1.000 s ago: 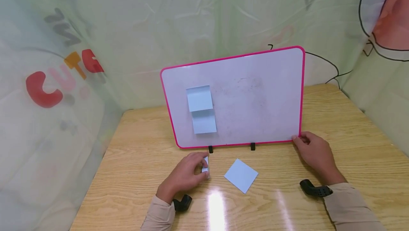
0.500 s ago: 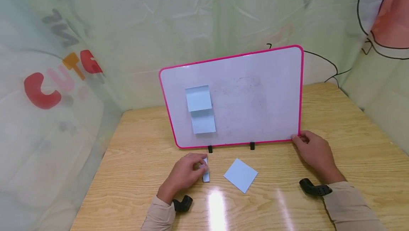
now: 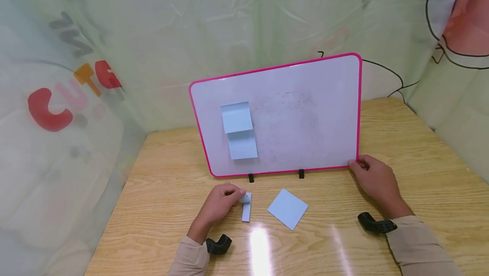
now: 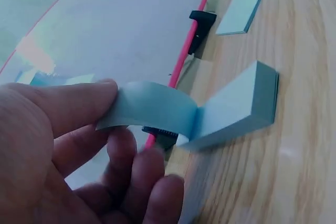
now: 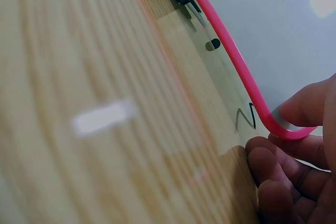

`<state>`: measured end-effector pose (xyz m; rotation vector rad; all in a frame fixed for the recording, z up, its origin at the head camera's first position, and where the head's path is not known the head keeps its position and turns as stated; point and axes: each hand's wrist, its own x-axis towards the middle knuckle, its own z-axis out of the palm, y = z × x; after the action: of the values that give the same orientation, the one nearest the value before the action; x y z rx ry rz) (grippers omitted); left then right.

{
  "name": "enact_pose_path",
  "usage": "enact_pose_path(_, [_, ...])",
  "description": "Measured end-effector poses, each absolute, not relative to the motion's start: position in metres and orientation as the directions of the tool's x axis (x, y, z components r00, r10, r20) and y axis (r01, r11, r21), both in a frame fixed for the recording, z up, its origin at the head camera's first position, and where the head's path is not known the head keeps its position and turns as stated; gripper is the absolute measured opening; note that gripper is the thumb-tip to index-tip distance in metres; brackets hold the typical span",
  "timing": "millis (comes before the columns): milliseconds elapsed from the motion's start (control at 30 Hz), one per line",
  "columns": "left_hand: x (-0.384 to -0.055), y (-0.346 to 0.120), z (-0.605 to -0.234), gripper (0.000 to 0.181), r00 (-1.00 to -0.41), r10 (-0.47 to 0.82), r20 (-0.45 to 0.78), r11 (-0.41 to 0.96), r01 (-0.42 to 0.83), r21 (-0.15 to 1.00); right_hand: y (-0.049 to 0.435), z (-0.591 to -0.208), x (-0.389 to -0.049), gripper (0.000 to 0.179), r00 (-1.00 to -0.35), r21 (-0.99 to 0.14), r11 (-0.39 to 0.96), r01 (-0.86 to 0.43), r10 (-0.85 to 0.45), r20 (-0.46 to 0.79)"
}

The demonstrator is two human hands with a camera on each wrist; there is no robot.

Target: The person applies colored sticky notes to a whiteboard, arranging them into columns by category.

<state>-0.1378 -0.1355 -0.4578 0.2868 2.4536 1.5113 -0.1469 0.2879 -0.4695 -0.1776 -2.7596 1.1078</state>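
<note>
Between thumb and forefinger, my left hand point(image 3: 219, 204) pinches the free end of a narrow pale-blue sticky note point(image 4: 149, 103). That sheet bends upward in a curve, its other end still joined to the small sticky-note pad point(image 4: 231, 103) on the table. My right hand point(image 3: 378, 182) pinches the lower right corner of a pink-framed whiteboard point(image 3: 294, 131), thumb on the front and fingers behind in the right wrist view. Two square light-blue sticky notes hang on the board's left part, the upper note point(image 3: 237, 117) directly above the lower note point(image 3: 243, 146).
A square light-blue sticky-note pad point(image 3: 288, 209) lies turned like a diamond on the wooden table point(image 3: 164, 208), right of the small pad. Black feet point(image 3: 301, 174) support the whiteboard's lower edge. A printed plastic curtain point(image 3: 172, 46) hangs behind and at both sides.
My left hand has released the small pad's body and peeled one end of its top sheet up, shifting slightly left. The right hand keeps its grip on the whiteboard corner.
</note>
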Motion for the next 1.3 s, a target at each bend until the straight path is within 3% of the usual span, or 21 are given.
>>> enact_pose_path(233, [-0.134, -0.130, -0.460, 0.022, -0.898, 0.384, -0.215, 0.239, -0.128, 0.963, 0.290, -0.473, -0.147, 0.054, -0.980, -0.690, 0.722, 0.052, 0.171, 0.105])
enact_pose_path(400, [-0.132, -0.124, -0.463, 0.023, -0.888, 0.403, -0.221, 0.183, -0.158, 0.970, 0.290, -0.473, -0.146, 0.053, -0.978, -0.689, 0.723, 0.051, 0.176, 0.112])
enact_pose_path(767, [-0.130, -0.125, -0.467, 0.028, -0.902, 0.366, -0.227, 0.191, -0.166, 0.967, 0.286, -0.468, -0.145, 0.051, -0.980, -0.687, 0.726, 0.040, 0.162, 0.113])
enact_pose_path(1067, [-0.128, -0.117, -0.470, 0.022, -0.947, 0.309, -0.090, 0.330, 0.018, 0.944, 0.286, -0.469, -0.144, 0.051, -0.980, -0.686, 0.726, 0.051, 0.169, 0.106])
enact_pose_path(1300, [-0.127, -0.106, -0.467, 0.024, -0.979, 0.180, -0.092, 0.257, -0.043, 0.966, 0.286, -0.469, -0.145, 0.049, -0.977, -0.688, 0.725, 0.044, 0.175, 0.122])
